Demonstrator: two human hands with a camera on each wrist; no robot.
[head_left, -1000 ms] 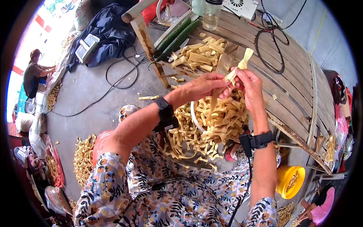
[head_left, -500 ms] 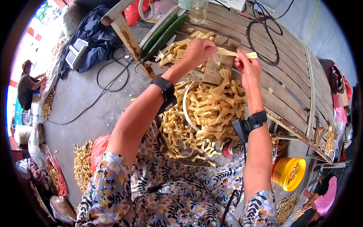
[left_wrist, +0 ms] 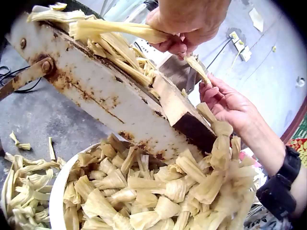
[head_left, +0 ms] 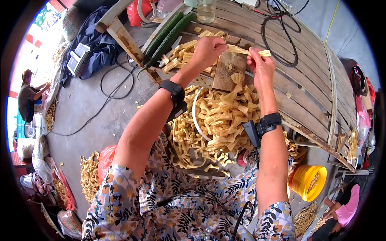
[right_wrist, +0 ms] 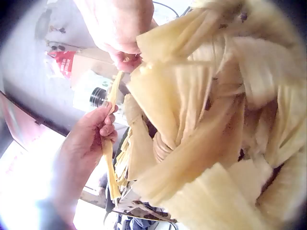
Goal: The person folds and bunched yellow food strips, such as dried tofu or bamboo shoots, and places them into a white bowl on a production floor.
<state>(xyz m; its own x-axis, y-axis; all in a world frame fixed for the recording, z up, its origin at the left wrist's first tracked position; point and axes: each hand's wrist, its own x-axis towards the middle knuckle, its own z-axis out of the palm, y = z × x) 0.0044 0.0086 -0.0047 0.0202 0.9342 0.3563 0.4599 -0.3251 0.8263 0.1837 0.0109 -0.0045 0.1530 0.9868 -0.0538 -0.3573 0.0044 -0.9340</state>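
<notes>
My left hand (head_left: 211, 49) and right hand (head_left: 262, 68) are apart, with a pale yellow tofu-skin strip (head_left: 240, 50) stretched between their fingertips. In the left wrist view, the strip's long tail (left_wrist: 120, 29) sticks out past the left hand. The right hand pinches the strip close to its other end, which juts out beyond the fingers in the head view. Below the hands, a wooden block (head_left: 230, 71) with crumbs on top lies at the bench edge. A white-rimmed container (left_wrist: 58, 199) beneath is heaped with knotted tofu-skin pieces (left_wrist: 153, 196).
Loose strips (head_left: 183, 53) lie left of the block, beside two green cucumbers (head_left: 169, 34). A glass jar (head_left: 206, 13) and black cable (head_left: 263, 38) are on the slatted bench (head_left: 309, 88). More pieces cover the floor; a yellow bucket (head_left: 307, 182) stands at the right.
A second ago both hands were together at a bunched piece; they then moved apart, with a strip drawn out between them. Since half a second ago, the hands have barely shifted.
</notes>
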